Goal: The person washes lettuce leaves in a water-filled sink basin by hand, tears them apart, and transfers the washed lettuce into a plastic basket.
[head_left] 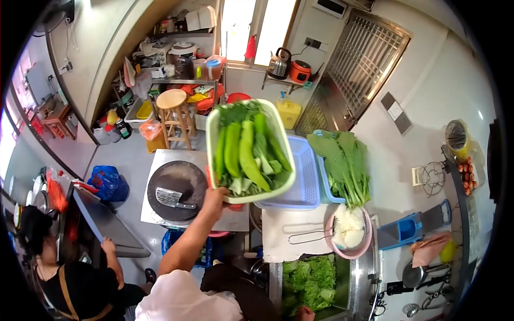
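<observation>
The left hand (215, 200) is clamped on the near rim of a pale green basket (250, 150), which is held up at the middle of the frame. Long green peppers (247, 155) lie in the basket, with leafy greens (235, 111) around and between them. Below and to the left of the basket, a cleaver (171, 198) lies flat on a round, dark chopping board (177, 190). The right hand (305, 314) shows only in part at the bottom edge of the frame, by a metal sink (342, 283) that holds lettuce (310, 281); whether its fingers are apart or together, I cannot tell.

Right of centre, a blue-violet basket (301, 176) sits beside a light blue tub (324, 179) with large, long-stemmed leaves (342, 166) in it. Just below these, a pink bowl (364, 247) holds pieces of something white (348, 229), perhaps a peeled vegetable, and a wire-handled tool (308, 236) lies on the pale counter (276, 232) to its left.

At lower left, another person (80, 286) in black has a hand on the edge of a dark panel (110, 224). A wooden stool (172, 101) stands on the floor at upper left, and a kettle (279, 65) sits beside an orange cooker (300, 71) at the upper middle.
</observation>
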### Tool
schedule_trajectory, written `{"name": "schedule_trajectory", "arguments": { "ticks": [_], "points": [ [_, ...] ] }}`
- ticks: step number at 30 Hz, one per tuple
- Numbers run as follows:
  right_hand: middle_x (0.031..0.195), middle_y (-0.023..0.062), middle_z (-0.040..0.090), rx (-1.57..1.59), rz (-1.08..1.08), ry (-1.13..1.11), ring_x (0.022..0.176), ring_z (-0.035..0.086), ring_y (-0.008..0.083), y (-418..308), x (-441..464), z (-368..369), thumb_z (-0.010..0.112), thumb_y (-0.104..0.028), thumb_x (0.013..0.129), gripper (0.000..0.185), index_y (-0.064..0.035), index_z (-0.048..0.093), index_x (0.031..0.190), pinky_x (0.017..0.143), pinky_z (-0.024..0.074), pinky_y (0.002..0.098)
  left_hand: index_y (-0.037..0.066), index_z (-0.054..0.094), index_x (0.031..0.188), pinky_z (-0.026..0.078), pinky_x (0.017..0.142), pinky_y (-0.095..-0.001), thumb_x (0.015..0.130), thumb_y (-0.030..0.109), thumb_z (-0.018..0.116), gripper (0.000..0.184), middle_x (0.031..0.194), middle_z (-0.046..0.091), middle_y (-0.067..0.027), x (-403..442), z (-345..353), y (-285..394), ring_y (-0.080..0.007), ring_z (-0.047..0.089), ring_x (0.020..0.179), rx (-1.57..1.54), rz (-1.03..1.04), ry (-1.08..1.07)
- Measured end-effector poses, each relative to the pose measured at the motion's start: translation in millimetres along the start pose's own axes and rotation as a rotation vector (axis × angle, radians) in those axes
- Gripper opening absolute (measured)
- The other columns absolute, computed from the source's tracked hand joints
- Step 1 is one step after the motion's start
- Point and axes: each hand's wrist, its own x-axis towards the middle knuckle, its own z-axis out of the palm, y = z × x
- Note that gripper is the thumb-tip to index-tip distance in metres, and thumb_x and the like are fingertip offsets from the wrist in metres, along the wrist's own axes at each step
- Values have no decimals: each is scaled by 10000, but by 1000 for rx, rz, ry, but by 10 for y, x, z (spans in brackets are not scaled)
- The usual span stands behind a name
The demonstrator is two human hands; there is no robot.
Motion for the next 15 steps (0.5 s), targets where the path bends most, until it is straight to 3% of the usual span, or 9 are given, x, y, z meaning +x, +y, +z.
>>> {"name": "schedule_trajectory", "arguments": {
  "ticks": [1,2,8,12,15],
  "points": [
    [621,45,551,2,-44,-3,572,493,172,169,133,43,597,-271,915,267,-23,692,941,536,412,345,-42,572,971,491,462,-356,787,12,542,194,768,599,-135,18,-137,68,-277,613,629,-67,101,65],
    [639,43,566,27,118,8,584,506,164,1,121,74,609,-298,919,292,-42,688,1035,539,421,347,-52,564,984,499,458,-341,785,9,537,210,765,596,-129,-111,-233,268,-270,612,620,-69,115,78],
    [754,49,621,17,3,-47,624,535,155,171,311,233,590,-323,951,358,-61,627,1193,555,446,325,-106,550,971,528,445,-305,787,1,512,216,825,620,-158,123,-1200,544,-252,643,612,12,325,414],
    [773,59,615,100,-24,-57,605,512,139,222,425,360,570,-314,965,327,-49,628,1148,543,436,315,-117,532,1035,560,463,-300,788,-30,491,265,904,625,-167,408,-1646,333,-262,660,660,-76,331,523],
    [744,54,602,89,-58,-101,582,495,136,103,443,250,564,-318,969,317,-48,633,1120,527,425,314,-100,524,1052,543,427,-351,790,-41,490,270,897,616,-167,698,-1841,-15,-284,654,656,-231,329,614]
  ]
}}
